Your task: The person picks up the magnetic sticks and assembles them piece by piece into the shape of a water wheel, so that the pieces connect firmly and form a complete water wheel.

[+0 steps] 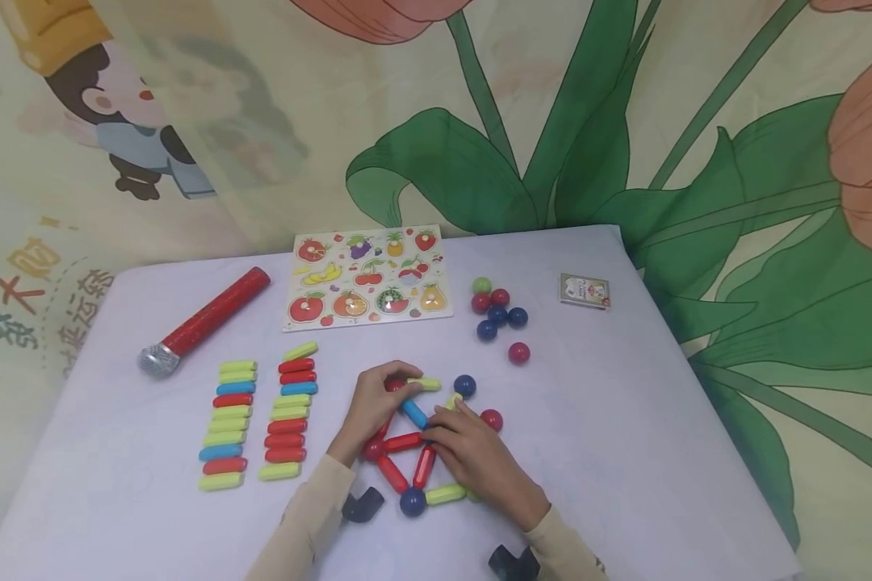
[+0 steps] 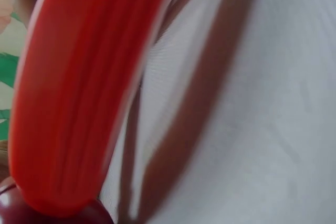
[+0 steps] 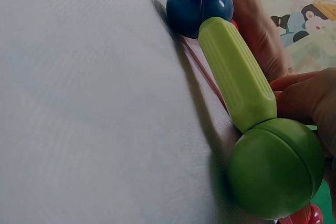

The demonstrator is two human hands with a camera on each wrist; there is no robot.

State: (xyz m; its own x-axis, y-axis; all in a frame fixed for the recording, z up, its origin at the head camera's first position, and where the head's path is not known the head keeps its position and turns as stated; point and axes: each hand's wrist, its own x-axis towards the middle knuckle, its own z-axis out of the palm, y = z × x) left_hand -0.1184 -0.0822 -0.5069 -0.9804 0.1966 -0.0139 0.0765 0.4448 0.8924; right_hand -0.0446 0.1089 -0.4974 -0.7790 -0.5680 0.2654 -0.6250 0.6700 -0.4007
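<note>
A frame of magnetic rods and balls lies on the white table, with a red ball (image 1: 374, 449), a blue ball (image 1: 412, 502) and red rods (image 1: 403, 442) in it. At its far left corner my left hand (image 1: 366, 407) pinches another red ball (image 1: 395, 386), beside a blue rod (image 1: 414, 413) and a yellow-green rod (image 1: 426, 384). My right hand (image 1: 483, 456) grips the frame at the blue rod's near end, its fingers hiding that joint. Under this hand, a green ball (image 3: 275, 169) joins a yellow-green rod (image 3: 236, 74). A red rod (image 2: 89, 77) fills the left wrist view.
Two columns of loose rods (image 1: 225, 424) lie to the left, below a red microphone (image 1: 214, 315). Behind the frame are a fruit puzzle board (image 1: 366, 278) and several loose balls (image 1: 497, 315). A small card box (image 1: 584, 291) sits at the back right.
</note>
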